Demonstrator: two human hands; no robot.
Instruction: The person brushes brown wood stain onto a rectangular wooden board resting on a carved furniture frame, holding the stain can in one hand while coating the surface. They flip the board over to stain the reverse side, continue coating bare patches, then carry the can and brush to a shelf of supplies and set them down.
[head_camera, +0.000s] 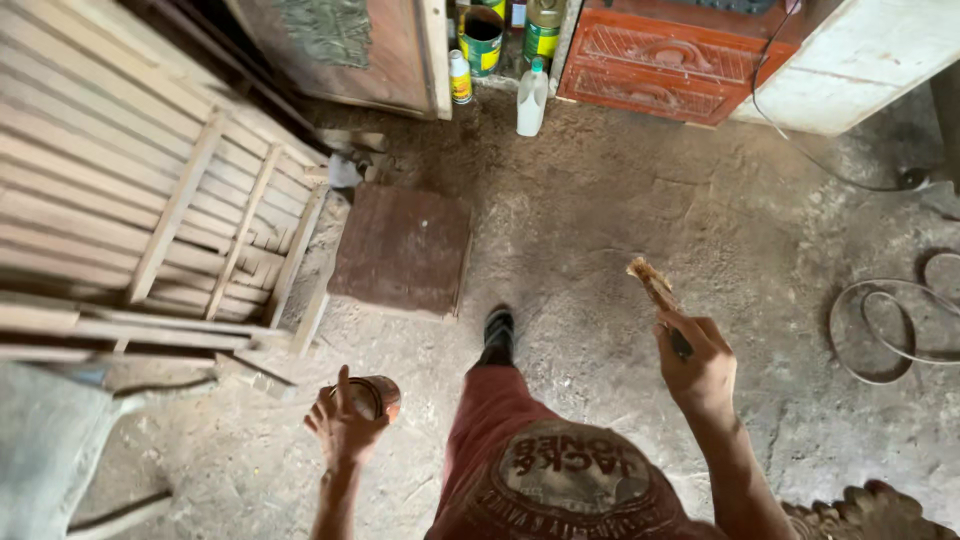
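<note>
My left hand (343, 425) grips a small round reddish-brown tin (374, 396), held low over the dusty floor. In my right hand (698, 366) is a paintbrush (652, 283), its worn bristle end pointing up and away from me. Between the two hands my leg in red trousers (495, 400) steps forward, with a dark shoe (497, 331) on the ground. A square reddish board (402, 248) lies flat on the floor just ahead of the shoe.
Stacked wooden slatted frames (150, 190) fill the left side. A white plastic bottle (532, 97) and several cans (482, 40) stand at the back by a carved red wooden cabinet (670, 60). A coiled cable (890, 320) lies on the right. A carved wood piece (860, 510) sits bottom right.
</note>
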